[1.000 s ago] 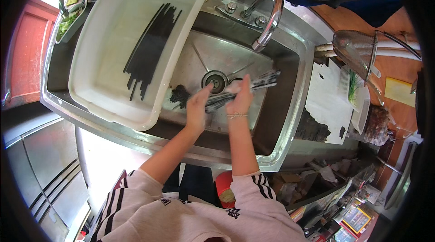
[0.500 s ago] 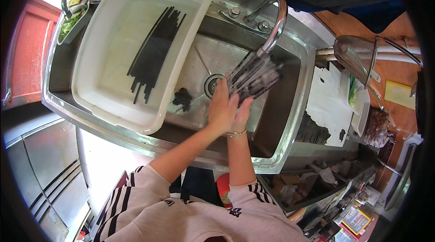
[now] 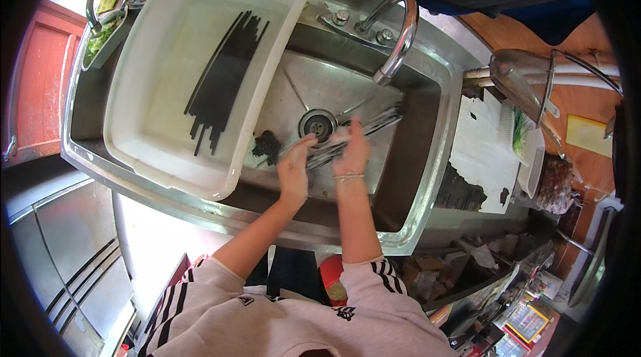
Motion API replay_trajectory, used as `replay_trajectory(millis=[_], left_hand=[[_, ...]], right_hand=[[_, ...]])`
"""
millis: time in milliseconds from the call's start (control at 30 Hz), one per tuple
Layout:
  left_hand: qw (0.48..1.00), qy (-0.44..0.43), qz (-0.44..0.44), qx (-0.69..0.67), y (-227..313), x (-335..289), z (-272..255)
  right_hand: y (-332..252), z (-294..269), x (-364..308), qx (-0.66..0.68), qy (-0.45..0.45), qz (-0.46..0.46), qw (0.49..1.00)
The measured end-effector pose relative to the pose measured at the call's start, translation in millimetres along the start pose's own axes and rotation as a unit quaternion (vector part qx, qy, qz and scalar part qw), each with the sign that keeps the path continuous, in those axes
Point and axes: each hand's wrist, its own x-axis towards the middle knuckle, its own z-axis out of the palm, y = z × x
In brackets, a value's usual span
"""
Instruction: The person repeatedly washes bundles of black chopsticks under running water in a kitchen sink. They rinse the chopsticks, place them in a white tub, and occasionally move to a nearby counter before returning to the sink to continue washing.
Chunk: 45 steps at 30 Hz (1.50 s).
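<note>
Over the sink (image 3: 394, 176), a bundle of long black chopsticks (image 3: 382, 120) lies slantwise between my two hands, blurred by motion. My right hand (image 3: 354, 146), with a beaded bracelet at the wrist, is closed round the bundle's middle. At its lower left end, my left hand (image 3: 294, 168) has its fingers curled against the sticks. A dark, matted clump (image 3: 267, 147) rests on the sink floor beside the drain (image 3: 317, 126). More black chopsticks (image 3: 226, 83) lie side by side in shallow water inside the large white basin (image 3: 137, 156) on the left.
A curved faucet (image 3: 406, 30) overhangs the sink's far side, with no water visibly running. Another faucet (image 3: 93, 3) and a tray of greens (image 3: 100, 43) stand at far left. To the right are a wire strainer (image 3: 517, 80) and a white tray (image 3: 532, 173) with green stalks.
The chopstick bundle has come away from under the faucet, down toward me, and now lies flatter. My left hand has shifted left and apart from my right. Water no longer shows on the sticks.
</note>
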Motion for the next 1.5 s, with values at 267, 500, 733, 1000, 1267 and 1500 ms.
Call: replay_trajectory(millis=[267,500,733,1000,1267,1500], left_hand=[[0.929,-0.155,0.168,0.290,15,21,8],[0.795,-0.153,0.351,0.472,15,43,-1],[0.898,-0.185,0.197,0.349,29,6,29],[0.952,-0.073,0.025,0.296,30,6,51],[0.959,-0.090,0.011,0.269,29,13,54],[0.937,-0.094,0.102,0.320,31,12,45]], right_hand=[[-37,-34,-35,-0.185,-0.137,0.156,0.961],[-69,-78,-37,-0.096,-0.346,0.453,0.816],[-16,-63,-29,0.104,-0.304,0.106,0.941],[15,-51,-38,-0.045,-0.308,-0.007,0.950],[6,-40,-51,0.037,-0.228,0.009,0.973],[-3,-22,-69,0.074,-0.105,0.089,0.988]])
